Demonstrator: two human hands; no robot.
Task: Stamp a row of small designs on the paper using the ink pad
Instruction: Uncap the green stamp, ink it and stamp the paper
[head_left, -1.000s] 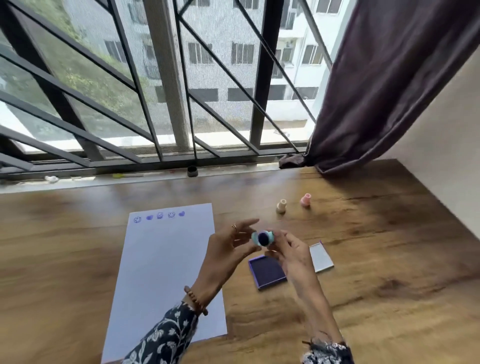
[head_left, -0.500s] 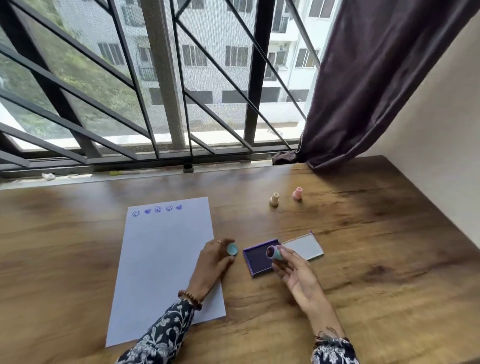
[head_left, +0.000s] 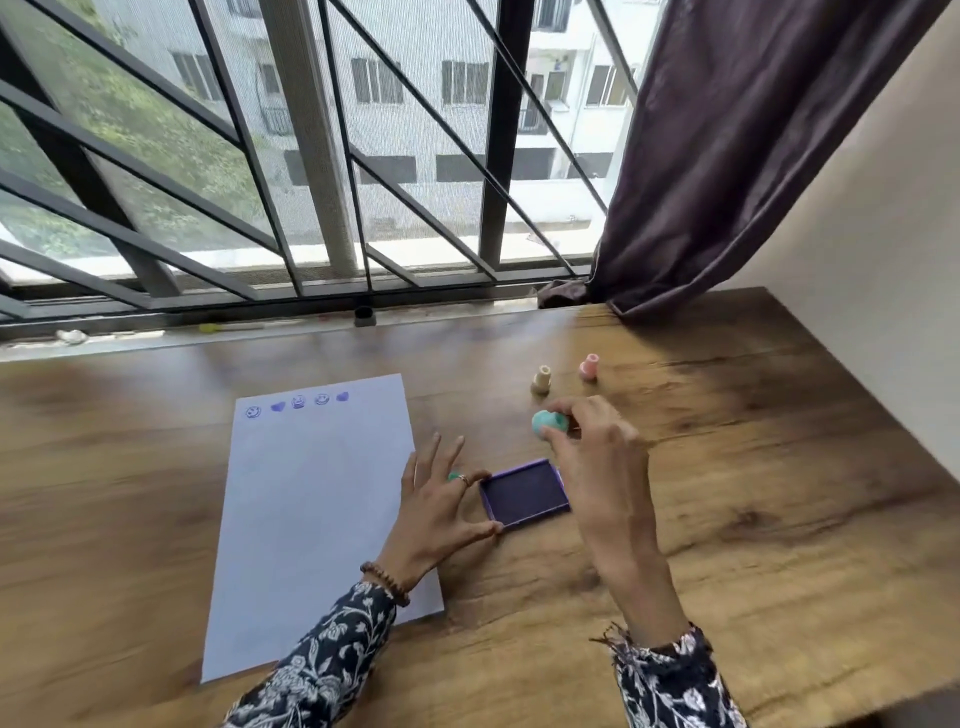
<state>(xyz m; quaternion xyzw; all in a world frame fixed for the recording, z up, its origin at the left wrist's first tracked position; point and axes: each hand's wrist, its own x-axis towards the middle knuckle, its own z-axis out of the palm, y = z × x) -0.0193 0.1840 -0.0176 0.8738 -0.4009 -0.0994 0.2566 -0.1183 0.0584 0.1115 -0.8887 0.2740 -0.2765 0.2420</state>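
Counting across the wooden bench (head_left: 727, 519), one sheet of pale paper (head_left: 311, 519) lies at the left, carrying a row of five small purple prints (head_left: 297, 404) along its far edge: three round faces and two hearts, alternating. One purple ink pad (head_left: 524, 491) sits open just beside the paper's right edge, its dark inked face up; whatever lies behind it is hidden by the right arm. Three small stamps are plainly visible: a cream stamp (head_left: 541, 379) and a pink stamp (head_left: 588, 367) standing upright near each other at the far side of the bench, and a teal stamp (head_left: 546, 423) raised in the air. The right hand (head_left: 592, 441) has its grip closed on the teal stamp, thumb and fingertips pinching it above and beyond the ink pad, near the cream stamp; the hand is blurred. The left hand (head_left: 441, 499) rests with fingers spread wide, straddling the paper's right edge and touching the near-left side of the ink pad; a small teal piece (head_left: 453, 476) shows at its ring finger, and whether it is gripped cannot be told. Both sleeves are dark with a white floral print.
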